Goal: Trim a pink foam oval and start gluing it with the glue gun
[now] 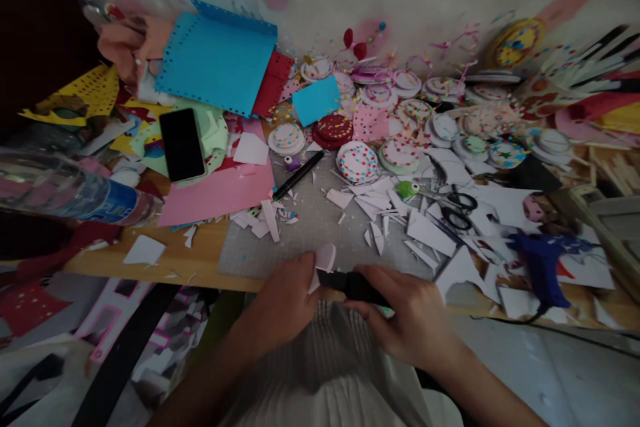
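Note:
At the front edge of the grey cutting mat [300, 233], my left hand [287, 297] pinches a small white foam piece [326, 257]. My right hand [407, 310] is wrapped round a black utility knife [363, 287], whose dark blade touches the white piece beside my left fingers. Both hands are close together above my lap. White offcuts [375, 203] lie scattered on the mat beyond them, along with a black pen [299, 175].
Decorated round discs [357, 161] line the back. Blue sheets [220, 60], a phone [183, 145] and a plastic bottle [75, 190] are at left. Scissors [457, 207], a blue glue gun [543, 270] and a wooden tray [607, 213] are at right.

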A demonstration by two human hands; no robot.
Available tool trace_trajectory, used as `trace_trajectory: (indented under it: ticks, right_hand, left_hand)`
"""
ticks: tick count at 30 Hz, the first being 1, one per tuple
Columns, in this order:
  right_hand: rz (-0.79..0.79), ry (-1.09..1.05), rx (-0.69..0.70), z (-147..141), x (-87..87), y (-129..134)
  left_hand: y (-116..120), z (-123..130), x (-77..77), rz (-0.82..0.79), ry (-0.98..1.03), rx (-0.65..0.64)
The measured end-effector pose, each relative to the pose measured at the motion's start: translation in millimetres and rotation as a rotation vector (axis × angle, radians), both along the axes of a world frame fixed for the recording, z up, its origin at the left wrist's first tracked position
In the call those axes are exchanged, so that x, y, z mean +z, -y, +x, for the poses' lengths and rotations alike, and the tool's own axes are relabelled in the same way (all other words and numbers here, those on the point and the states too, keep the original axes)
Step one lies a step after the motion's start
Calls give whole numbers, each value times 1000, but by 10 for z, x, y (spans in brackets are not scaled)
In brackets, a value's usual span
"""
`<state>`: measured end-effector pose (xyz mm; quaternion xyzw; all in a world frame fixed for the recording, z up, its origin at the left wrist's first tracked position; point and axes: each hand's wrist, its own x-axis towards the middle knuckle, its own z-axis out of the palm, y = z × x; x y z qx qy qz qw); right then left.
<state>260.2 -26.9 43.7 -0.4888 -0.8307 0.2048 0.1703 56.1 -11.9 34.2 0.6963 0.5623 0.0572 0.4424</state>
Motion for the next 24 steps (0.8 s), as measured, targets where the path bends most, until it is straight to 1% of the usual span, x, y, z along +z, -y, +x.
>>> trace_trajectory:
  ticks: [2, 3, 5, 7, 8, 9, 11, 13, 15, 16, 17, 18, 20, 22, 24]
  right_hand:
    - [-4, 1, -10, 21, -37, -19]
    - [2, 11, -43, 48, -64, -40]
    - [27, 68, -182, 143, -132, -101]
    - [38, 143, -372, 264, -199, -175]
    - [13, 149, -424, 314, -223, -208]
    - [-31, 108, -437, 345, -236, -233]
    - [-169, -57, -396, 325, -223, -260]
    - [-319, -283, -333, 199, -167, -260]
    - [-459, -492, -292, 18, -100, -246]
    - [-531, -583, -283, -71, -76, -235]
    - [-604, -663, -288, -149, -65, -223]
    - [-667, -726, -310, -212, -68, -208]
    - [-734, -809, -390, -285, -117, -173]
    - [-701, -821, -467, -297, -197, -132]
    - [-585, -764, -483, -271, -257, -90]
  left_hand:
    - [3, -2, -17, 19, 1, 4]
    - [12, -6, -18, 31, 11, 8]
    - [41, -21, 1, 47, 53, 28]
    - [74, -42, 46, 48, 102, 66]
    - [86, -51, 73, 41, 119, 92]
    - [93, -58, 101, 19, 128, 123]
    - [85, -64, 146, -95, 162, 192]
    - [55, -63, 171, -309, 293, 224]
    - [17, -58, 175, -552, 460, 204]
    - [-2, -55, 174, -642, 516, 189]
    - [-19, -52, 171, -687, 536, 195]
    - [-34, -48, 168, -682, 521, 224]
    - [-55, -38, 156, -548, 459, 327]
    - [-64, -27, 134, -380, 453, 449]
    - [-58, -13, 107, -277, 491, 537]
